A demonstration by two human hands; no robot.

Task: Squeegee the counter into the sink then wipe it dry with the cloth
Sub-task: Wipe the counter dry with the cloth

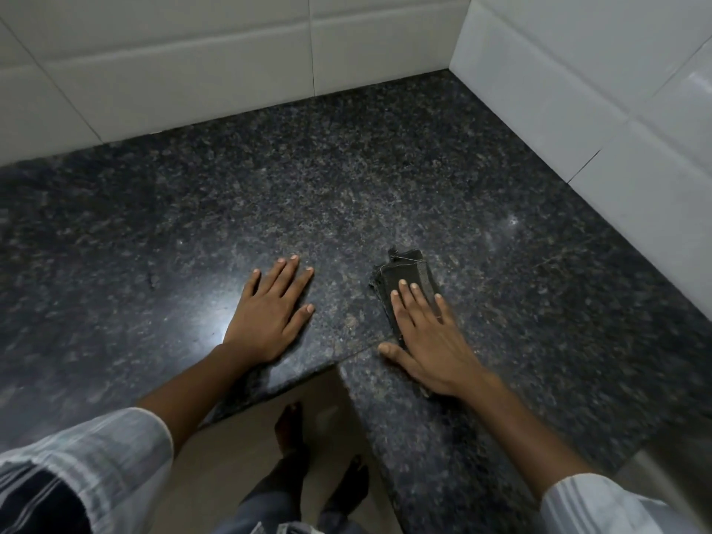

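A dark speckled granite counter fills an L-shaped corner. A folded dark grey cloth lies flat on it near the inner front corner. My right hand presses flat on the cloth, fingers spread over its near half, thumb on the bare stone. My left hand rests palm down on the bare counter to the left of the cloth, fingers apart, holding nothing. No squeegee is in view.
White tiled walls close the counter at the back and the right. A strip of a steel sink shows at the lower right. The counter's front edge runs below my hands; the floor and my feet lie beneath.
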